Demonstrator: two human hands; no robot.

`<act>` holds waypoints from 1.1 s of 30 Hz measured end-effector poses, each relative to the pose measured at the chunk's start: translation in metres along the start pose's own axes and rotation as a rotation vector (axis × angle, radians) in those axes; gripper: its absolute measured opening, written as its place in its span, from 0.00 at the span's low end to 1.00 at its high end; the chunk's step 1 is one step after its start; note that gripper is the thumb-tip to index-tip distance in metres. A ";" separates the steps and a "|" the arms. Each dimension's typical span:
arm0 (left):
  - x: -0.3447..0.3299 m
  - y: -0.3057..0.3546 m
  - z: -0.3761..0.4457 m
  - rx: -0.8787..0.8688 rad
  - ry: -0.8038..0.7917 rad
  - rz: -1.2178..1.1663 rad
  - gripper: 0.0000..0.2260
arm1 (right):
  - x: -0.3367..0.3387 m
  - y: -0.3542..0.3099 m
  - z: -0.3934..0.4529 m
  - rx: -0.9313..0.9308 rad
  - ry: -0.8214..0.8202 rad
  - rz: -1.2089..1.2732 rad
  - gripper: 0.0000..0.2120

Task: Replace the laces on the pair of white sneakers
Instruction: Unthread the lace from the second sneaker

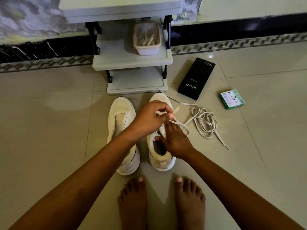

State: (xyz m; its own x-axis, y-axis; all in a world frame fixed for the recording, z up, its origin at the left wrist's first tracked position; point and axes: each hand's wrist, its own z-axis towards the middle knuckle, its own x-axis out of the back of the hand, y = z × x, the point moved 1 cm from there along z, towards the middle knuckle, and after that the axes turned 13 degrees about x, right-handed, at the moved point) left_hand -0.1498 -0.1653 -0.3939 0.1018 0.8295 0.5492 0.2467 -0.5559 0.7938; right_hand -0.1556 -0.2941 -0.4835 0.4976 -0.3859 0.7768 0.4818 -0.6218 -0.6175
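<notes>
Lace (201, 120) is trailing off the right sneaker (162, 146) onto the floor (49, 130); left hand (149, 118) is pinching it, right hand (176, 141) is gripping the shoe's collar. Unlaced left sneaker (122, 123) is sitting alongside. Black box (196, 78), green box (231, 99) and shelf unit (132, 62) with tub (147, 39) are lying beyond.

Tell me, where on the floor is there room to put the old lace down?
The tiles left of the left sneaker are bare, up to the shelf unit. More bare tile lies right of the loose lace, below the green box. Between the right sneaker, black box and lace it is crowded.
</notes>
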 end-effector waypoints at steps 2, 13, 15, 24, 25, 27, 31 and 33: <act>-0.004 -0.002 0.001 -0.062 0.062 0.206 0.04 | 0.001 0.000 -0.001 0.009 0.012 -0.016 0.35; 0.031 -0.021 0.014 0.314 0.258 -0.567 0.23 | -0.001 0.002 0.000 -0.017 -0.019 0.002 0.39; 0.034 -0.021 0.015 0.304 0.168 -0.452 0.30 | 0.001 0.000 -0.001 -0.020 -0.010 0.039 0.39; 0.006 -0.057 0.002 0.220 -0.308 0.278 0.39 | 0.035 -0.007 0.005 -0.110 0.204 0.056 0.22; 0.005 -0.058 0.003 0.214 -0.290 0.297 0.40 | 0.038 -0.010 0.007 -0.120 0.198 0.028 0.21; 0.005 -0.058 0.003 0.208 -0.283 0.329 0.40 | 0.041 -0.017 0.011 -0.098 0.133 -0.120 0.20; 0.005 -0.059 0.003 0.196 -0.270 0.385 0.38 | 0.046 -0.029 0.013 0.016 -0.002 -0.476 0.20; 0.005 -0.061 0.003 0.203 -0.262 0.383 0.38 | 0.048 -0.033 0.015 0.051 -0.025 -0.602 0.19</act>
State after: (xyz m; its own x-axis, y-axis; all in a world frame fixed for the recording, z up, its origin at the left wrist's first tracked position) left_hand -0.1611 -0.1272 -0.4409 0.4540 0.5683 0.6863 0.3239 -0.8228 0.4670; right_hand -0.1373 -0.2819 -0.4279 0.1432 0.0396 0.9889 0.7174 -0.6925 -0.0762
